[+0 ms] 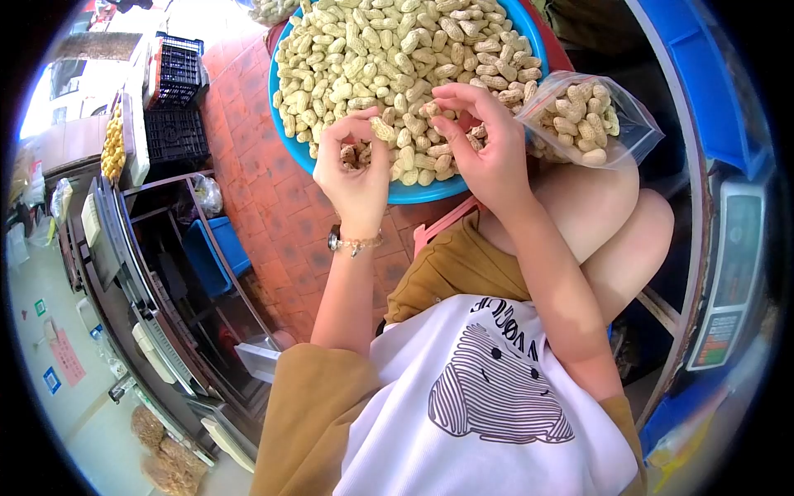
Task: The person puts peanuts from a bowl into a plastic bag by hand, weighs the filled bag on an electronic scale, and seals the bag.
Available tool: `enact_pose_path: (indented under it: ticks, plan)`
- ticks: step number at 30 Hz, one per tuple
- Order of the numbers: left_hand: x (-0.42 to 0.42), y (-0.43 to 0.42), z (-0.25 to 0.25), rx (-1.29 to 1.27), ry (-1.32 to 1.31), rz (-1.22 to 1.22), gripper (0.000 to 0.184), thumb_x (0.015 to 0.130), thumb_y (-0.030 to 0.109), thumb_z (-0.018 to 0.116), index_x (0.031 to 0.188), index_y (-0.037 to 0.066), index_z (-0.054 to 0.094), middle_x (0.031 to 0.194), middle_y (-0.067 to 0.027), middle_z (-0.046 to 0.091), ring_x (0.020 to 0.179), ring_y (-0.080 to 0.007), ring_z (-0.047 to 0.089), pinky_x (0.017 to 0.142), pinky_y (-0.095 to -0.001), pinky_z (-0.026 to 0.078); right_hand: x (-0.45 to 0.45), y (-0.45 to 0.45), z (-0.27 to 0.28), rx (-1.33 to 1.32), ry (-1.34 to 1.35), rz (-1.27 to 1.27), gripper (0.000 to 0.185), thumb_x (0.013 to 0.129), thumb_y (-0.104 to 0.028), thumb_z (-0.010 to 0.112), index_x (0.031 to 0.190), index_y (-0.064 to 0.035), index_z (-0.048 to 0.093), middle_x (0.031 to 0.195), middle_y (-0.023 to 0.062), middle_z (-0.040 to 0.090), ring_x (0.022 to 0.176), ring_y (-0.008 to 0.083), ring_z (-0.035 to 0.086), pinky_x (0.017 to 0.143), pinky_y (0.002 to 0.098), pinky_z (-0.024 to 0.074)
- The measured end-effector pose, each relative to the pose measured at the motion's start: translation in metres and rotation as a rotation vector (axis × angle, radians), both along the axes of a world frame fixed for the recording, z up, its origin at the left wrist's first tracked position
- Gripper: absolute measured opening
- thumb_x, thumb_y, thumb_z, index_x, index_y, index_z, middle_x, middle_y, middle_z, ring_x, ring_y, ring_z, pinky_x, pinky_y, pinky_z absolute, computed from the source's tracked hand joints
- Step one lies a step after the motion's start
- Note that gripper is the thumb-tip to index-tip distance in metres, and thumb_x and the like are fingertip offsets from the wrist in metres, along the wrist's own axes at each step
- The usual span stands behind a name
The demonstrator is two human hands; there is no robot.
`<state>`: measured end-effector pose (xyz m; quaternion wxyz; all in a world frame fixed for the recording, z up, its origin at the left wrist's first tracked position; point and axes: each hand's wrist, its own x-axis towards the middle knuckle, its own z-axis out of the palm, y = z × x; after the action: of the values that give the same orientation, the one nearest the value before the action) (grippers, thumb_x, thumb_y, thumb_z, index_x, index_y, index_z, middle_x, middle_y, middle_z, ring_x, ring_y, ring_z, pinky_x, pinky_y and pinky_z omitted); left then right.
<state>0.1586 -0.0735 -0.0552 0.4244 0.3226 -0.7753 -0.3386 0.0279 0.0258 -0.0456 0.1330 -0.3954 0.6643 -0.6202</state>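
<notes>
A wide blue basin (405, 195) heaped with unshelled peanuts (380, 50) is in front of me. Over its near side, my left hand (354, 165) is closed, with a peanut (382, 129) at its fingertips. Darker peanuts show within the curl of its fingers; whether they lie in the palm or in the basin, I cannot tell. To its right, my right hand (488, 140) pinches another peanut (430, 109) between thumb and finger. Beside the right wrist, a clear plastic bag (637, 136) filled with peanuts leans on my thigh, its mouth spread.
Black crates (175, 136) are stacked at the upper left. Below them a metal rack stands near a blue bin (217, 256). A scale-like device with a display (728, 273) is along the right edge. Red tiles (248, 140) cover the floor.
</notes>
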Motion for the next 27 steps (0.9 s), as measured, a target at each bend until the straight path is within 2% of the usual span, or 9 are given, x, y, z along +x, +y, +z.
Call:
enact_pose_path:
  ticks: [2,5,9,15,17,20,23,27]
  plan:
    - [0.0,0.0,0.0,-0.01,-0.008,-0.001,0.021,0.078,-0.009,0.065,0.092,0.003,0.055,0.102,-0.0119,0.068,0.083,-0.0094,0.061,0.075,-0.0237,0.049,0.0,0.001,0.001,-0.001,-0.012,0.0,0.027,0.083,0.0,0.066,0.109,-0.0052,0.062,0.095,0.0087,0.067,0.071,0.0173,0.059,0.064,0.0286,0.0484]
    - [-0.004,0.001,-0.001,0.004,0.044,0.031,0.023,0.073,-0.011,0.063,0.09,0.004,0.056,0.095,-0.0098,0.071,0.08,-0.0131,0.063,0.071,-0.025,0.047,0.0,0.0,0.0,-0.009,0.002,-0.013,0.025,0.084,-0.001,0.064,0.109,-0.0052,0.063,0.093,0.0085,0.067,0.071,0.0178,0.058,0.063,0.0282,0.0477]
    - [-0.003,0.002,-0.003,0.05,0.09,0.075,0.021,0.08,-0.006,0.065,0.094,0.003,0.054,0.095,-0.01,0.069,0.076,-0.0111,0.06,0.071,-0.0249,0.047,-0.002,0.002,0.004,-0.026,0.097,-0.032,0.018,0.084,-0.004,0.064,0.103,-0.0041,0.063,0.085,0.0075,0.063,0.068,0.0176,0.053,0.059,0.0282,0.0442]
    - [-0.004,0.001,-0.011,0.118,0.228,0.126,0.027,0.089,0.003,0.065,0.107,0.002,0.045,0.091,-0.0095,0.063,0.078,-0.0103,0.059,0.072,-0.0254,0.048,0.006,0.009,0.004,-0.017,0.065,0.001,0.009,0.083,-0.004,0.065,0.089,-0.0034,0.06,0.074,0.0056,0.053,0.06,0.0153,0.047,0.053,0.0285,0.0384]
    - [0.001,0.002,-0.014,0.204,0.239,0.132,0.029,0.09,0.002,0.063,0.11,0.002,0.043,0.089,-0.0086,0.061,0.079,-0.0114,0.06,0.072,-0.0259,0.048,0.008,0.011,0.005,-0.056,0.091,0.002,0.008,0.083,-0.003,0.065,0.089,-0.0043,0.06,0.073,0.0049,0.053,0.057,0.014,0.046,0.051,0.0271,0.0373]
    - [0.001,0.002,-0.011,0.228,0.195,0.092,0.03,0.093,0.002,0.059,0.113,0.004,0.036,0.093,-0.0127,0.062,0.082,-0.0131,0.061,0.071,-0.0245,0.048,0.01,0.015,0.002,-0.12,0.108,-0.048,0.009,0.083,-0.002,0.066,0.089,-0.0054,0.061,0.072,0.0034,0.053,0.054,0.0119,0.044,0.048,0.0252,0.0357]
    - [0.002,0.002,-0.008,0.208,0.172,0.096,0.027,0.093,0.002,0.058,0.113,0.001,0.039,0.088,-0.0103,0.06,0.08,-0.0135,0.061,0.071,-0.0262,0.047,0.009,0.017,0.004,-0.163,0.145,-0.133,0.009,0.083,-0.002,0.066,0.088,-0.0058,0.061,0.071,0.0022,0.053,0.054,0.0106,0.044,0.048,0.0237,0.0351]
    - [0.001,0.002,-0.01,0.178,0.397,0.049,0.022,0.098,0.011,0.051,0.113,0.002,0.038,0.089,-0.0132,0.061,0.078,-0.0146,0.059,0.071,-0.0274,0.047,0.01,0.021,0.006,-0.191,0.198,-0.188,0.013,0.081,-0.003,0.069,0.09,-0.0061,0.061,0.071,0.0014,0.053,0.054,0.0099,0.043,0.047,0.0223,0.0344]
